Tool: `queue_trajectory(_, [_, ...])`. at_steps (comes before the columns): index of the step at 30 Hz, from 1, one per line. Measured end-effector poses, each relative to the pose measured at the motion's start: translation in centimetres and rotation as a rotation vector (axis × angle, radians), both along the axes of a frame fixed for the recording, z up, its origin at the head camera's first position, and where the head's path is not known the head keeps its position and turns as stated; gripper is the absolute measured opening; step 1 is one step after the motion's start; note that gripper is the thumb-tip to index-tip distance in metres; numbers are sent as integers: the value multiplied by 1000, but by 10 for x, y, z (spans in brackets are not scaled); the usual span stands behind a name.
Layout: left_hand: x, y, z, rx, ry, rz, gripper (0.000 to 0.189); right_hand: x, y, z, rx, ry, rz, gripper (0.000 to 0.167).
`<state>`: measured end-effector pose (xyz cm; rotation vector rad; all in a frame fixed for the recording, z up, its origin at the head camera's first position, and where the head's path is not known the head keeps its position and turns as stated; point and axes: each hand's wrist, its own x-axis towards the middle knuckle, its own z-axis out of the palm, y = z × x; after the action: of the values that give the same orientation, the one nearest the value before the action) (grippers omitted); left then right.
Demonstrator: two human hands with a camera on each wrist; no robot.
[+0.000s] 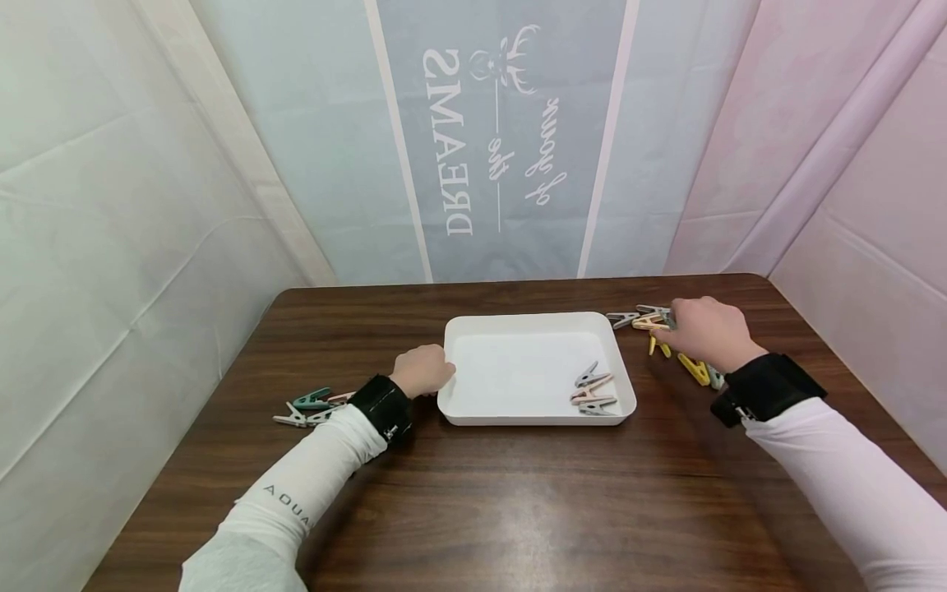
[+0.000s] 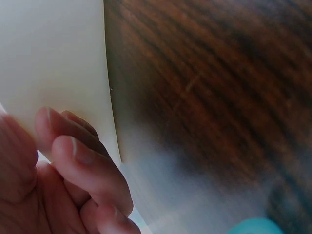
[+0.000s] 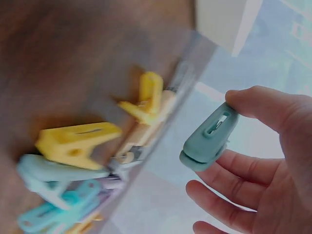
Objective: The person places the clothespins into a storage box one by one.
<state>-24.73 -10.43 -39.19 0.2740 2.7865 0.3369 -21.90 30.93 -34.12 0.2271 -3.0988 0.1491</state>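
Observation:
My right hand [image 1: 709,330] pinches a grey-green clothespin [image 3: 210,137] between thumb and fingertips, above the pile at the table's right. In the right wrist view, a yellow clothespin [image 3: 75,142] and a turquoise one [image 3: 63,207] lie among others below it. My left hand [image 1: 423,370] grips the left rim of a white tray [image 1: 510,366], its curled fingers [image 2: 80,168] against the wall. Inside the tray's right end lie a grey clothespin [image 1: 589,375], a beige-pink one [image 1: 590,391] and another grey one [image 1: 596,407].
Left of the tray is a small group with a dark green clothespin [image 1: 311,400] and a light grey one [image 1: 292,417], partly behind my left wrist. Brown wood-grain table [image 1: 518,493] lies underneath. Fabric curtains [image 1: 296,123] hang behind and at both sides.

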Motion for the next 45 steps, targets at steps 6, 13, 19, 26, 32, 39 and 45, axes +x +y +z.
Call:
queue_trajectory(6, [0,-1,1,-2,-1,0,33,-1,-22,16,-9,39,50,39])
queue_trajectory(13, [1,1,1,-6,6,-6,33,-1,-53,24,10,91,148,37])
queue_trajectory(19, [-1,1,2,-17,1,4,33,-6,-74,22,2,133,256,35])
queue_trajectory(26, [0,2,1,-15,-2,-1,33,-17,-91,6,44,141,437,33])
queue_trajectory(32, [-2,2,2,-19,7,-3,33,-24,-104,-6,111,49,497,34])
queue_trajectory(39, [0,2,3,-4,2,-2,32,-24,-112,-16,171,-29,547,32])
queue_trajectory(45, [0,0,0,-5,3,-2,33,-21,-113,-21,194,-45,552,24])
